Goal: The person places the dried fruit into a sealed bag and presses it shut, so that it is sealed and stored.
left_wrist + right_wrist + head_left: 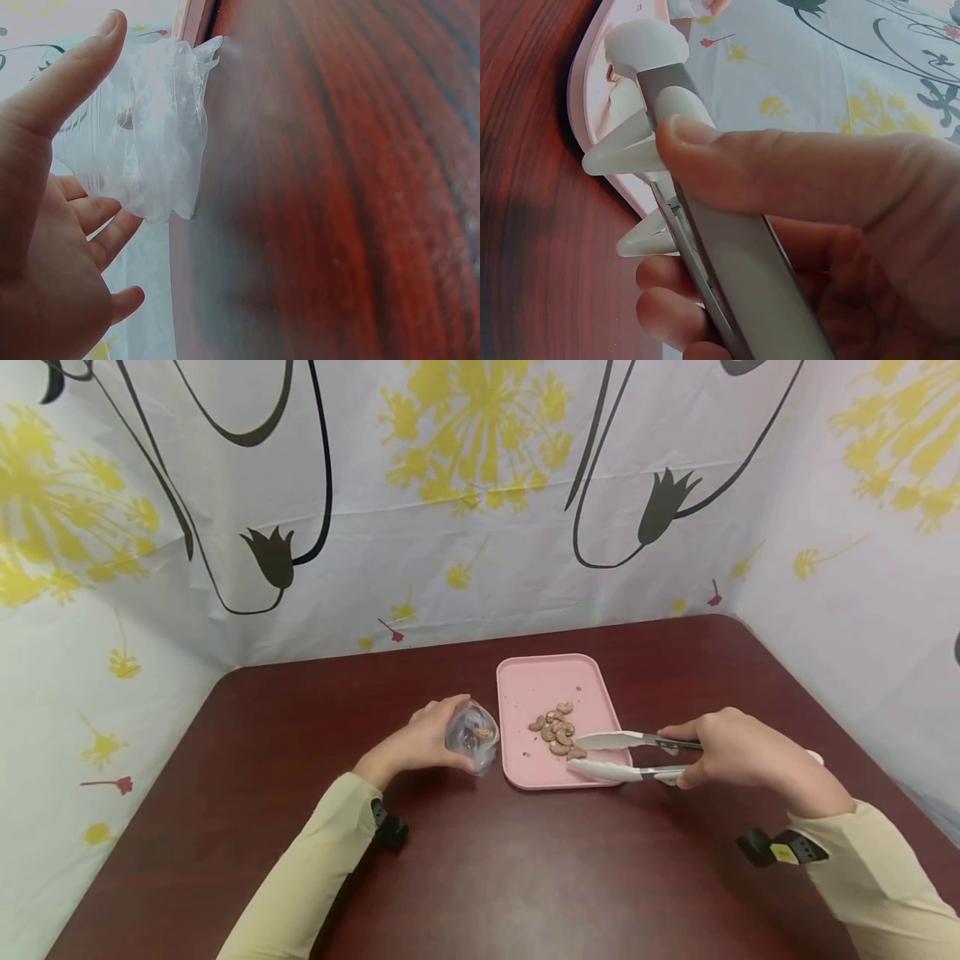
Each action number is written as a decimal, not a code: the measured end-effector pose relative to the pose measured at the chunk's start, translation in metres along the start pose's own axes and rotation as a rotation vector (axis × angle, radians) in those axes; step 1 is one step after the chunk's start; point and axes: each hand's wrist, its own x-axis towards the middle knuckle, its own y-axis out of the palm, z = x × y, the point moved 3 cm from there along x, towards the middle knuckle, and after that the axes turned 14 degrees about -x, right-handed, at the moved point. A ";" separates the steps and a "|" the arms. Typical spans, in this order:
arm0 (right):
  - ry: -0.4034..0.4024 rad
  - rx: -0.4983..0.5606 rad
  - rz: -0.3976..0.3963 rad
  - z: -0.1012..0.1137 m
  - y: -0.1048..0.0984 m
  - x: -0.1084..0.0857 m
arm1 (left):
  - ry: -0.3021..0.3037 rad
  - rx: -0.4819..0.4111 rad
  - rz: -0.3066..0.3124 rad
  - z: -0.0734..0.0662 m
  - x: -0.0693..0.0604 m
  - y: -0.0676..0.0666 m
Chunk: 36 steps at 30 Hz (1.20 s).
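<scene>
My left hand (427, 739) holds a clear plastic bag (463, 739) upright just left of the pink tray (532, 678), thumb on one side and fingers on the other. A brown cashew (482, 732) shows inside the bag. My right hand (738, 756) grips metal tongs (611, 741) with white tips, thumb on one arm and fingers on the other. The tips are spread over the tray's right side, beside a small heap of brown cashews (549, 734). Whether they touch a nut, I cannot tell. In the right wrist view, the hand partly covers the tongs' arms (742, 285).
The dark red-brown wooden table (465, 868) carries the tray near its far side. Small crumbs lie on the tray around the heap. White cloth with a flower print (450, 602) hangs behind the table and at both sides.
</scene>
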 end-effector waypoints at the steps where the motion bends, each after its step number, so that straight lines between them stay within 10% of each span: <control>1: -0.004 -0.004 -0.005 0.000 0.000 0.000 | 0.001 0.001 -0.002 0.000 0.000 0.000; 36: 0.008 -0.056 -0.057 0.000 -0.006 0.003 | -0.002 0.003 0.013 -0.001 -0.001 -0.002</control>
